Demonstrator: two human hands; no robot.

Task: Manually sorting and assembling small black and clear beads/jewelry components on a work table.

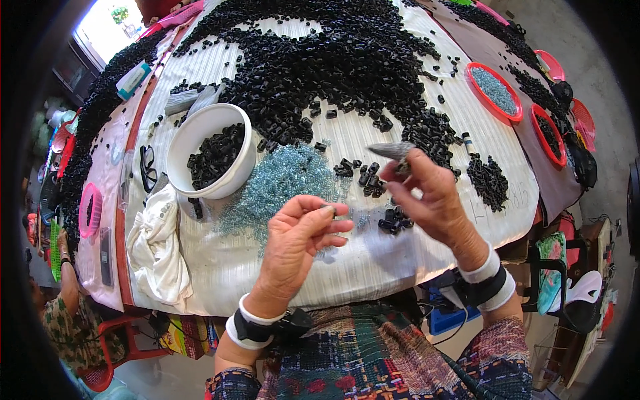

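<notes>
My left hand (297,233) is raised over the near part of the table, its thumb and forefinger pinched together. Whatever sits in that pinch is too small to make out. To its right, my right hand (430,193) grips a tapered bundle of thin grey wires (390,150), whose point faces left. Below and behind my left hand spreads a heap of tiny translucent blue pieces (287,183). Small clusters of black plastic parts (370,179) lie between my hands and under my right hand. A white bowl (245,157) with black parts inside stands left of the blue heap.
A large mound of black parts (320,60) covers the far table. White cloth (157,247) and eyeglasses (148,168) lie left. At right are a red-rimmed basket (517,115) of blue pieces and a small black pile (488,183). Another person's arm (68,273) shows far left.
</notes>
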